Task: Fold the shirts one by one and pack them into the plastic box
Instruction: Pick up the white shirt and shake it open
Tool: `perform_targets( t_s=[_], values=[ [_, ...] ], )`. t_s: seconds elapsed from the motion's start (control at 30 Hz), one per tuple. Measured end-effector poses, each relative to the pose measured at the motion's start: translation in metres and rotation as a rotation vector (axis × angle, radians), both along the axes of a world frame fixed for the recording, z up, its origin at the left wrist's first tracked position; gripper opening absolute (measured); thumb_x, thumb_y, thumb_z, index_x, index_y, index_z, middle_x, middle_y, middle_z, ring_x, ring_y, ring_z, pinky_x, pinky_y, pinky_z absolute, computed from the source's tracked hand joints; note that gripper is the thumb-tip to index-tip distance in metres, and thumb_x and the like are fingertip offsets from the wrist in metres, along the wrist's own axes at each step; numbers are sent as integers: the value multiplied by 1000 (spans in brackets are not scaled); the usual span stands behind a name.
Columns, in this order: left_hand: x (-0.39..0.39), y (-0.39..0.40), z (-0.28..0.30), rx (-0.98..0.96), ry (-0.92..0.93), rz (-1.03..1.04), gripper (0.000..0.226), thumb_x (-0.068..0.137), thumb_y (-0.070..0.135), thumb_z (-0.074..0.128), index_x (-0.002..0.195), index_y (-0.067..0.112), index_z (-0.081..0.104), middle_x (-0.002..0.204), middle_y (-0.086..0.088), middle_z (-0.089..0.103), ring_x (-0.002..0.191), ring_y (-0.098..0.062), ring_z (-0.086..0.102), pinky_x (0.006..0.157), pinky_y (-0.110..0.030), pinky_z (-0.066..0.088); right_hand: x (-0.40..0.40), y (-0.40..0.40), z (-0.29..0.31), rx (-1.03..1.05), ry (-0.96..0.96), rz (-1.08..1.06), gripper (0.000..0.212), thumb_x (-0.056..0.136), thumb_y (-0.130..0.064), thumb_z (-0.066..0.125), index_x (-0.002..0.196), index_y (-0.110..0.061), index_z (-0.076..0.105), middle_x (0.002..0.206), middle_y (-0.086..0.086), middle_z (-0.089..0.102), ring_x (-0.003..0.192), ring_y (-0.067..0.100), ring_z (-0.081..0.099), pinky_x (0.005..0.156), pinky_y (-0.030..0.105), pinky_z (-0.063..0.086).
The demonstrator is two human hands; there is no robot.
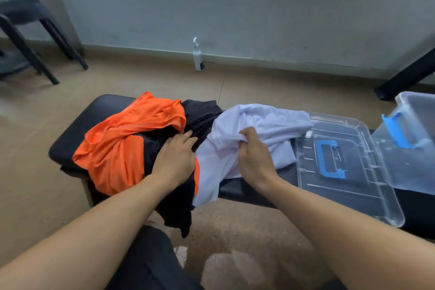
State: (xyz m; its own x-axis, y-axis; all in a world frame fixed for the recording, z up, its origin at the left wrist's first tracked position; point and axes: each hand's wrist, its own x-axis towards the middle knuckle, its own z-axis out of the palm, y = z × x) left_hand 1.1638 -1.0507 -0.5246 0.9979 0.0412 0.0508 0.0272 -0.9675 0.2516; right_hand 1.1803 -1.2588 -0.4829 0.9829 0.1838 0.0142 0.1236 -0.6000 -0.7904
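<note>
Three crumpled shirts on the bench [70, 134]: orange shirt [122, 148] at left end, black shirt [202, 115] mid, white shirt [259, 129] lying rightward toward the lid [348, 181]. Left hand [175, 156] flat, fingers straight, on the black shirt; right hand [253, 158] pinches a white fold. Plastic box [416, 110] at right end.

A black padded table [77, 129] is set on a tan floor [35, 172]. On its left part an orange shirt [122, 148] is heaped over a black shirt [200, 115], whose cloth hangs over the near edge. Just to the right a white shirt [259, 122] is spread, touching the black one and also draped over the near edge. Further right a clear lid [348, 172] with a blue handle is laid flat, its corner covered by the white shirt. At the right end a clear box [414, 106] with a blue latch is seen.
</note>
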Motion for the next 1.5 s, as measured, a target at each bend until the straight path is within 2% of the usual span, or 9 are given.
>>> perform_targets(
  t_s=[0.13, 0.33, 0.53, 0.77, 0.9, 1.03, 1.23, 1.33, 1.5],
  values=[
    [-10, 2, 29, -119, 90, 16, 61, 94, 21, 56, 153, 21, 39, 160, -3, 38, 146, -22, 36, 120, -37, 27, -6, -5, 55, 489, -3, -244, 16, 104, -19, 37, 103, -15, 53, 88, 1, 62, 82, 19, 58, 70, 32, 51],
    [-33, -52, 136, -646, -320, -173, 63, 83, 37, 73, 141, 35, 49, 135, 16, 61, 118, -3, 59, 98, -27, 49, -25, -20, 144, 607, -138, -45, 17, 100, -12, 46, 93, -17, 61, 88, -1, 65, 83, 13, 58, 79, 36, 50],
    [-72, -106, 230, -815, -416, -297, 9, 84, 28, 74, 86, 22, 67, 75, 16, 69, 68, 4, 59, 60, -15, 44, -49, -47, 218, 540, -331, 91, 25, 98, -9, 56, 79, -24, 65, 75, -5, 64, 71, 8, 58, 69, 29, 48],
    [-101, -127, 291, -1031, -574, -98, 37, 101, 29, 55, 67, 17, 64, 57, 14, 56, 54, 1, 46, 56, -25, 40, -80, -75, 253, 418, -386, 195, 12, 82, -32, 74, 79, -23, 68, 74, -2, 64, 70, 10, 55, 65, 31, 43],
    [-113, -116, 324, -1031, -735, 14, 47, 103, 33, 52, 59, 17, 48, 57, 8, 42, 48, -2, 31, 51, -25, 28, -78, -91, 259, -11, -420, 53, 13, 73, -17, 63, 69, -26, 56, 78, 5, 66, 74, 21, 59, 64, 31, 42],
    [-116, -81, 350, -918, -886, 198, 33, 103, 30, 45, 77, 15, 57, 70, 0, 49, 63, -12, 39, 51, -20, 31, -64, -115, 242, -316, -299, -132, 13, 71, -8, 49, 65, -20, 50, 87, 15, 68, 83, 35, 61, 68, 31, 41],
    [-88, 8, 348, -851, -741, 512, 48, 94, 43, 48, 93, -1, 67, 98, -25, 69, 83, -31, 62, 68, -38, 43, -55, -146, 239, -273, -186, -172, 14, 81, -2, 58, 78, -14, 63, 80, 9, 63, 77, 24, 58, 64, 27, 40],
    [-72, 22, 323, -812, -594, 527, 46, 88, 46, 60, 88, 0, 70, 91, -20, 70, 88, -32, 70, 76, -42, 57, -48, -151, 238, -112, -41, -27, 16, 82, 5, 58, 86, -7, 68, 74, 5, 64, 57, 11, 63, 48, 19, 44],
    [-54, -26, 278, -802, -371, 308, 28, 97, 28, 59, 79, 6, 65, 76, -11, 51, 74, -19, 43, 60, -35, 37, -31, -145, 228, 355, 422, 407, 23, 90, 9, 62, 97, -12, 69, 96, 7, 70, 88, 19, 69, 78, 31, 58]
  ],
)
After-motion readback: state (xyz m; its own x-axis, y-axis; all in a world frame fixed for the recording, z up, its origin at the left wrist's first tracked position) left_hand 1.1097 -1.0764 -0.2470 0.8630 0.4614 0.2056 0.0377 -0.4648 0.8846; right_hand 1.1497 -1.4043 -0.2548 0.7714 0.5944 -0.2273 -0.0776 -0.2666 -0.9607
